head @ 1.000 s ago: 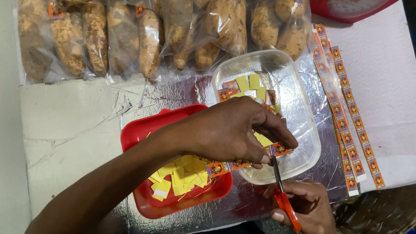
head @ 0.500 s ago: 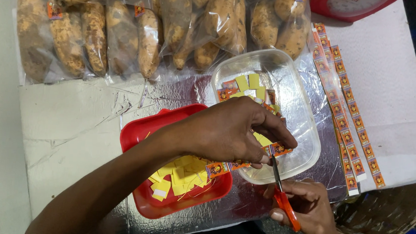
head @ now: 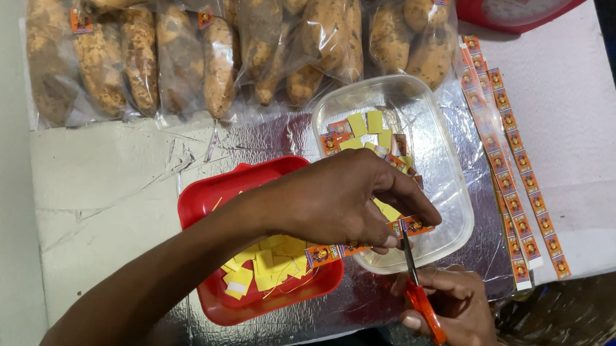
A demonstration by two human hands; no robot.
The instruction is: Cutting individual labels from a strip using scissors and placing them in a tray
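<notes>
My left hand point(head: 342, 199) pinches a strip of small orange labels point(head: 360, 242) and holds it over the near edge of a clear plastic tub point(head: 448, 173). My right hand point(head: 455, 310) grips orange-handled scissors point(head: 418, 284), whose blades point up at the strip's right end. The tub holds several cut labels, some yellow side up. A red tray point(head: 208, 203) below my left wrist carries a heap of yellow paper squares point(head: 268, 262).
Clear bags of brown tubers point(head: 188, 40) line the table's far side. Long uncut label strips point(head: 512, 156) lie on white cloth at the right. Silver foil point(head: 253, 138) covers the table under the containers. A red object point(head: 513, 8) sits at the top right.
</notes>
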